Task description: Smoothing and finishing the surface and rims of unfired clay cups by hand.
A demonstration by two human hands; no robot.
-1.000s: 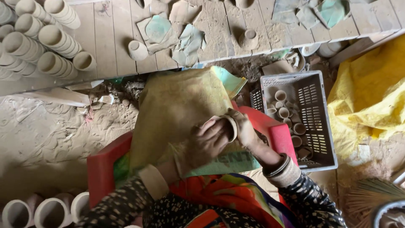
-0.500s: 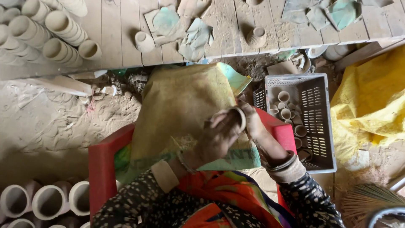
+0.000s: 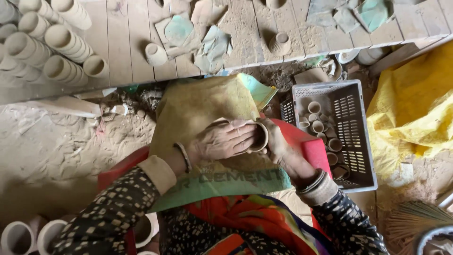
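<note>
both hands are working one small clay cup [image 3: 258, 137] over the sacking [image 3: 198, 113] on the lap: left hand [image 3: 224, 140] fingers wrapped across its side, right hand [image 3: 278, 146] fingers clamped on it from beneath. next it likely needs turning for even rubbing. since a second ago, the cup sits slightly lower, the left hand covering more.

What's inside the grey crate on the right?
The crate holds several small clay cups, lying loose along its left side and bottom. Its slotted floor shows bare on the right. The near corner is hidden behind the right hand's sleeve.
</note>
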